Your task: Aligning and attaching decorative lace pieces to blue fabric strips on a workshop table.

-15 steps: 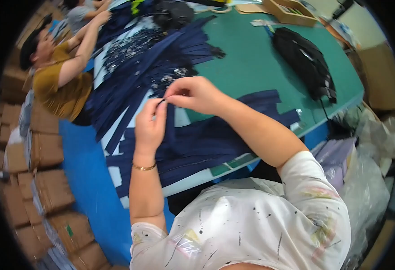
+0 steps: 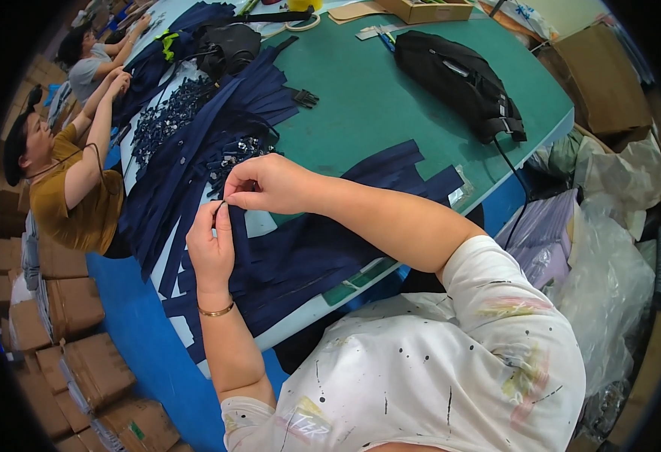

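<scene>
Green matting covers the work table, which has a pale border along its near and left edges. Blue floor lies left of the table, and cardboard boxes are stacked beyond it.

Left hand: raised above the near left part of the table, thumb and index finger pinched together, gold-coloured bracelet at the wrist. Right hand: positioned just beside and above the left, thumb and index finger closed, fingertips meeting those of the left hand. Small dark piece: located between the meeting fingertips of both hands; its exact shape is too small to tell.

Navy fabric strips lie flat beneath the hands and forearms. Just beyond the right hand, a cluster of small dark parts with shiny metallic spots rests on further navy strips. Black buckle: on the green surface, near the strip ends. Black bag: on the far right of the table, cable hanging over the edge. Two co-workers, one in a mustard shirt, occupy the left side.
</scene>
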`<state>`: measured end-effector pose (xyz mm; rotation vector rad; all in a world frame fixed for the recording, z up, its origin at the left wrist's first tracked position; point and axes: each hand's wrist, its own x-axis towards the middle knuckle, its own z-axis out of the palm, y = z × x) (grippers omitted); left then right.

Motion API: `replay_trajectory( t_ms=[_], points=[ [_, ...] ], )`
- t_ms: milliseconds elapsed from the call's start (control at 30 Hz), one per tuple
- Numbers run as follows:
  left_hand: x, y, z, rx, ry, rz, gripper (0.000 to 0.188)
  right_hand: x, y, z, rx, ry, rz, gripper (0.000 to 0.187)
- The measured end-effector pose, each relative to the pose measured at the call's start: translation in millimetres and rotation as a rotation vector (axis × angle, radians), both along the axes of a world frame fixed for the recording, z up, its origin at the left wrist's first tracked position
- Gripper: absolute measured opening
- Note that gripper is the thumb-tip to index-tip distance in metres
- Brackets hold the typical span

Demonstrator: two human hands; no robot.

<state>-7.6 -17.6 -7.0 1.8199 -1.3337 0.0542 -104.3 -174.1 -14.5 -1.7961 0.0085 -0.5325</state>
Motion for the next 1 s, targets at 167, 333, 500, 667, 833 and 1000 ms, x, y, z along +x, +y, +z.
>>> replay_trajectory(
  t_ms=[167,333,500,667,833,1000],
  points=[
    [2,2,2,-0.044,-0.119,-0.01,0.009,2,4,2,-0.055,0.015,-0.008,0.009],
    [-1,-1,1,-0.061,-0.099,-0.012,0.006,1,3,-6,0.166,0.033,0.049,0.012],
    [1,5,1,-0.057,0.003,-0.048,0.007,-3,7,3,0.182,0.106,0.077,0.01],
    [3,4,-1,-0.123,0.046,-0.05,0.005,3,7,-1,0.296,0.085,0.123,0.01],
    [8,2,18,-0.33,0.104,0.097,0.005,-2,11,5,-0.005,0.095,0.37,0.044],
    [15,2,27,-0.466,0.024,0.176,0.012,-8,17,14,-0.094,0.32,0.574,0.036]
  ],
)
